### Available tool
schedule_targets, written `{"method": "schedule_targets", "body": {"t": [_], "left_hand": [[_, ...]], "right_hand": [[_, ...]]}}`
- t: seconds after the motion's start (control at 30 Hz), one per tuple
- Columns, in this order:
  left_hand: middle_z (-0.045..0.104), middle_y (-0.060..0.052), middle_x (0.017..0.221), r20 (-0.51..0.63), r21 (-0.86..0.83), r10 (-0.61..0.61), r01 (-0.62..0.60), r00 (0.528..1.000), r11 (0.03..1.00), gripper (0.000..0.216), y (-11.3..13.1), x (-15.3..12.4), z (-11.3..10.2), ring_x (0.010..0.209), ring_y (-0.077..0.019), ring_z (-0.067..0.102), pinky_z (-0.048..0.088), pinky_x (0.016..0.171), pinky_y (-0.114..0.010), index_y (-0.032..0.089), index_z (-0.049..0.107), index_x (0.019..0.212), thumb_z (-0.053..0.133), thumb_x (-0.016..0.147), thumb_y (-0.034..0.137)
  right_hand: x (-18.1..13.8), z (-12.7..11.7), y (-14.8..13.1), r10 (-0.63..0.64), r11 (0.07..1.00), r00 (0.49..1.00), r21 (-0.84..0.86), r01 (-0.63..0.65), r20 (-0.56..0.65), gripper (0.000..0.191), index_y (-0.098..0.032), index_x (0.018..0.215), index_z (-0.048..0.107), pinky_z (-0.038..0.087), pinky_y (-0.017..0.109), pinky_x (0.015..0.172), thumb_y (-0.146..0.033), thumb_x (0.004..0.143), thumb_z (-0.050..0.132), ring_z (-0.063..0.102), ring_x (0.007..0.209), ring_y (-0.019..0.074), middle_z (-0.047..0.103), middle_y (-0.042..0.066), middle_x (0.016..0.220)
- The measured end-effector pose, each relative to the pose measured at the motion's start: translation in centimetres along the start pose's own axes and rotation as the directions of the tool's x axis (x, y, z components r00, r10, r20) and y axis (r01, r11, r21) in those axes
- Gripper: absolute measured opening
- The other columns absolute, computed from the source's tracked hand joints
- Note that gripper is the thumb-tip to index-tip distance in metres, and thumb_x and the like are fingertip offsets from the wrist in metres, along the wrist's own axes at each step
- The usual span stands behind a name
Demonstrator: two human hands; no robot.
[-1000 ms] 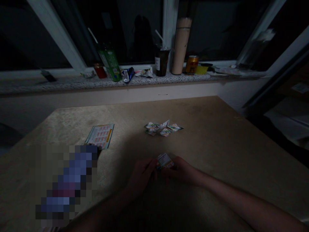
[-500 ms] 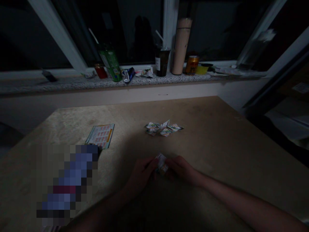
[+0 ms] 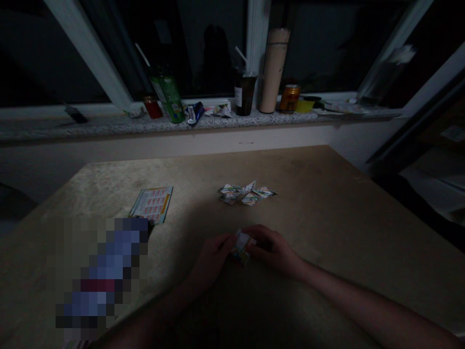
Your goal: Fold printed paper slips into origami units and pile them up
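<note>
Low over the table, my left hand point(image 3: 217, 252) pinches the left side of a small piece of folded printed paper point(image 3: 242, 244). My right hand point(image 3: 273, 248) is closed at the paper's right edge, thumb below and index finger arched above. Dim light hides the finer creases and some fingertips. Beyond both hands lie several folded paper pieces point(image 3: 248, 193), pointed and printed alike, in a loose group on the tabletop. To the left rests a flat stack of printed sheets or a booklet point(image 3: 151, 204) with red print.
The brown table point(image 3: 319, 194) meets a wall below a speckled windowsill point(image 3: 214, 121). On the sill stand a green bottle point(image 3: 169, 99), a dark drink cup point(image 3: 245, 94), a tall pinkish flask point(image 3: 274, 70) and an orange can point(image 3: 289, 98). A blurred-out bluish object point(image 3: 112, 261) lies at left.
My right hand has lifted its index finger and shifted slightly up along the paper, showing more of it. The left hand keeps its hold. The paper group stays put.
</note>
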State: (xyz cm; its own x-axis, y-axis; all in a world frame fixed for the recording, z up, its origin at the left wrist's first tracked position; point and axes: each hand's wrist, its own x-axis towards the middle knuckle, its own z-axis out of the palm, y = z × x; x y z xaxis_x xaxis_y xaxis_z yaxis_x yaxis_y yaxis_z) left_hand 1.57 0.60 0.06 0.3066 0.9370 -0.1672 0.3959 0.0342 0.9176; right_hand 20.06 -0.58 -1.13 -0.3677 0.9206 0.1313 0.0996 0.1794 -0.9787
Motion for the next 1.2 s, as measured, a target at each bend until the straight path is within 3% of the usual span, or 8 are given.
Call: {"method": "schedule_targets", "body": {"t": [0.13,0.27,0.43,0.9,0.97,1.03,1.13,1.2], "left_hand": [[0.059,0.000,0.062,0.013,-0.076,-0.038,0.039,0.999,0.996,0.039,0.0,0.1,-0.2,0.057,-0.0147,0.053,0.039,0.054,-0.021,0.013,0.062,0.074,0.044,0.084,0.047],[0.058,0.001,0.061,-0.022,-0.074,-0.032,0.030,0.999,0.997,0.036,0.1,0.1,-0.2,0.056,-0.0138,0.052,0.039,0.052,-0.020,0.013,0.062,0.070,0.048,0.081,0.045],[0.057,0.002,0.059,0.045,-0.178,-0.063,0.070,0.997,0.981,0.037,0.3,0.0,-0.1,0.050,-0.0127,0.052,0.040,0.048,-0.020,0.014,0.061,0.071,0.048,0.081,0.047],[0.059,0.000,0.064,0.005,0.030,0.065,-0.065,0.998,0.997,0.034,-0.2,-0.3,-0.1,0.060,-0.0146,0.053,0.040,0.055,-0.021,0.013,0.064,0.073,0.048,0.084,0.041],[0.062,-0.001,0.070,-0.003,0.017,0.095,-0.095,0.996,0.995,0.030,-0.1,-0.4,0.0,0.066,-0.0160,0.057,0.043,0.060,-0.022,0.014,0.064,0.081,0.047,0.085,0.038],[0.065,-0.003,0.087,0.000,-0.052,0.139,-0.139,0.990,0.989,0.027,-0.2,-0.6,0.0,0.081,-0.0185,0.060,0.046,0.071,-0.025,0.015,0.060,0.102,0.051,0.083,0.033],[0.059,-0.007,0.117,0.006,-0.071,0.206,-0.205,0.979,0.976,0.058,-0.3,-0.9,-0.1,0.104,-0.0218,0.056,0.044,0.087,-0.030,0.019,0.045,0.125,0.066,0.072,0.027],[0.054,-0.006,0.125,0.036,0.004,0.240,-0.241,0.970,0.971,0.061,-0.3,-1.0,-0.3,0.110,-0.0233,0.053,0.041,0.093,-0.031,0.022,0.050,0.123,0.072,0.067,0.025]], "right_hand": [[-0.1,-0.2,0.1,-0.120,0.986,0.992,-0.115,0.123,0.029,0.023,-0.017,0.092,0.066,0.045,0.024,0.060,-0.030,0.073,0.068,0.056,0.070,0.0130,0.060,0.005,0.085],[-0.1,-0.2,0.2,-0.131,0.984,0.991,-0.120,0.131,0.008,0.023,-0.017,0.092,0.068,0.046,0.023,0.057,-0.030,0.073,0.068,0.057,0.068,0.0129,0.061,0.005,0.084],[0.0,-0.2,0.3,-0.129,0.988,0.992,-0.081,0.130,0.016,0.021,-0.018,0.089,0.069,0.048,0.024,0.060,-0.026,0.070,0.071,0.059,0.074,0.0141,0.062,0.006,0.089],[0.4,-0.6,0.9,0.011,1.000,0.997,0.014,-0.012,0.071,0.019,-0.016,0.081,0.070,0.044,0.021,0.053,-0.028,0.066,0.073,0.057,0.066,0.0119,0.063,0.005,0.082],[0.4,-0.6,1.1,0.027,0.999,0.998,0.030,-0.028,0.053,0.018,-0.016,0.079,0.070,0.042,0.021,0.052,-0.028,0.066,0.073,0.056,0.063,0.0112,0.062,0.004,0.078],[0.4,-0.7,1.4,0.069,0.994,0.997,0.078,-0.072,0.043,0.021,-0.016,0.081,0.069,0.043,0.022,0.052,-0.028,0.065,0.074,0.056,0.062,0.0111,0.062,0.003,0.077],[0.4,-0.8,1.6,0.127,0.977,0.991,0.165,-0.132,0.041,0.027,-0.016,0.087,0.069,0.045,0.024,0.056,-0.029,0.063,0.075,0.058,0.064,0.0124,0.063,0.003,0.079],[0.4,-0.8,1.6,0.139,0.971,0.989,0.189,-0.146,0.051,0.030,-0.016,0.090,0.068,0.046,0.024,0.058,-0.028,0.063,0.075,0.059,0.066,0.0130,0.063,0.003,0.080]]}}
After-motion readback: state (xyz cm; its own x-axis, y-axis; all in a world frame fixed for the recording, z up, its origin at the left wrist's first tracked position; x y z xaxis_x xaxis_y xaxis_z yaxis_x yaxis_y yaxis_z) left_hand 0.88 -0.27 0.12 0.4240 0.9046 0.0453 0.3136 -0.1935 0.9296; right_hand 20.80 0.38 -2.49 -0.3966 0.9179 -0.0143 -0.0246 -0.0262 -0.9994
